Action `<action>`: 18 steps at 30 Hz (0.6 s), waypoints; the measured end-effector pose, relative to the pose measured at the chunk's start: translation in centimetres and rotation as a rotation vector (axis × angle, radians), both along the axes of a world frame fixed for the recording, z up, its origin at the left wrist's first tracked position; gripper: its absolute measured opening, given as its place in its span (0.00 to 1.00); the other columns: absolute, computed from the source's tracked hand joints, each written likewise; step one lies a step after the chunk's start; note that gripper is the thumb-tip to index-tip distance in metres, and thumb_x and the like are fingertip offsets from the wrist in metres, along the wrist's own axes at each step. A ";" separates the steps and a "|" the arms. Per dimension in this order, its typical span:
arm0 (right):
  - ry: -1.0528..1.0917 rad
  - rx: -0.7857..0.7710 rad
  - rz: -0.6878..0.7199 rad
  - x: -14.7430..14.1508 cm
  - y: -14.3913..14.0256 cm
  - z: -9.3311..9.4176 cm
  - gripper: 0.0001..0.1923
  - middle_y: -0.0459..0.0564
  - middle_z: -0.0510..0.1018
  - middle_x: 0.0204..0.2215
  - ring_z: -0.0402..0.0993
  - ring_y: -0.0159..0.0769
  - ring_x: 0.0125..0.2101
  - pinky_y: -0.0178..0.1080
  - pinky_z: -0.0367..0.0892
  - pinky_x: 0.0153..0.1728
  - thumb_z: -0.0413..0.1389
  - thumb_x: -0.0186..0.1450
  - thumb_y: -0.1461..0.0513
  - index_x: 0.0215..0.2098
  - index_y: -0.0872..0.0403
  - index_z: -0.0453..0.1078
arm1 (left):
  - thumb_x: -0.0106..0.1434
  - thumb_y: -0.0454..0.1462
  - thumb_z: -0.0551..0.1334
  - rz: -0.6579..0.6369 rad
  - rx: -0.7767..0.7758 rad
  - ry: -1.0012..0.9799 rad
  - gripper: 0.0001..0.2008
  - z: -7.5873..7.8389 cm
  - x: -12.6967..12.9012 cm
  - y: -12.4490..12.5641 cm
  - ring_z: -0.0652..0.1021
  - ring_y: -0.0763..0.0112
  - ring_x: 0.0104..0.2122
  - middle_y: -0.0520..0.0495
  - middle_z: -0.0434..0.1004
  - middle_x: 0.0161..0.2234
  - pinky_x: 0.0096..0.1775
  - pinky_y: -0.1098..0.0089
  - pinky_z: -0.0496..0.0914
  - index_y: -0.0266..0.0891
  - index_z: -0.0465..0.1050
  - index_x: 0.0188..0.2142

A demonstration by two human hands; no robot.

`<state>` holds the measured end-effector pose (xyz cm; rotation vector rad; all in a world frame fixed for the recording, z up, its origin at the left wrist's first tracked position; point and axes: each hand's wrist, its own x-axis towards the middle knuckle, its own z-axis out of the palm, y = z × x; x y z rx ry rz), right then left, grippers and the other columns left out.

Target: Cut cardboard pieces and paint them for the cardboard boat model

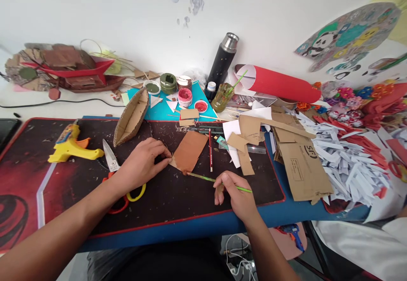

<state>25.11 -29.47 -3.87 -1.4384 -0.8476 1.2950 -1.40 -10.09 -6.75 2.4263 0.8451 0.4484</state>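
Note:
My right hand (233,192) grips a thin green paintbrush (203,177), its tip touching the lower edge of a cardboard piece (190,150). Reddish-brown paint covers most of that piece; a bare strip shows at its left corner. There my left hand (144,162) pinches the corner between thumb and fingers. Under my left forearm lie scissors (110,156) with red and yellow handles. A red pencil (210,150) rests just right of the painted piece. Behind my left hand stands a boat-shaped cardboard form (132,118).
A yellow glue gun (74,143) lies at left. Behind are open paint jars (168,84), a cup of murky liquid (222,96) and a black thermos (222,58). Cardboard scraps (302,171) and a heap of white paper pieces (343,166) fill the right. A painted model boat (70,69) stands back left.

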 end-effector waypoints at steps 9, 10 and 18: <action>0.005 0.013 -0.052 0.2 -0.1 -0.2 0.28 0.43 0.73 0.15 0.76 0.37 0.18 0.37 0.70 0.23 0.59 0.77 0.39 0.32 0.53 0.76 | 0.74 0.45 0.62 0.008 -0.013 -0.015 0.11 -0.1 -0.1 0.0 0.77 0.55 0.41 0.46 0.82 0.37 0.47 0.55 0.69 0.45 0.79 0.37; 0.009 0.014 -0.042 0.0 0.1 -0.2 0.28 0.43 0.73 0.15 0.76 0.37 0.18 0.37 0.70 0.23 0.59 0.76 0.39 0.32 0.53 0.76 | 0.74 0.45 0.62 0.010 -0.014 -0.014 0.11 -0.1 0.0 0.0 0.76 0.55 0.41 0.46 0.82 0.37 0.47 0.55 0.69 0.45 0.79 0.37; 0.008 0.013 -0.086 0.5 -0.2 -0.1 0.29 0.43 0.72 0.14 0.76 0.37 0.17 0.37 0.69 0.22 0.60 0.76 0.40 0.32 0.53 0.77 | 0.74 0.45 0.62 0.004 -0.011 -0.017 0.11 -0.2 -0.1 0.0 0.77 0.55 0.41 0.46 0.82 0.38 0.47 0.55 0.69 0.45 0.79 0.38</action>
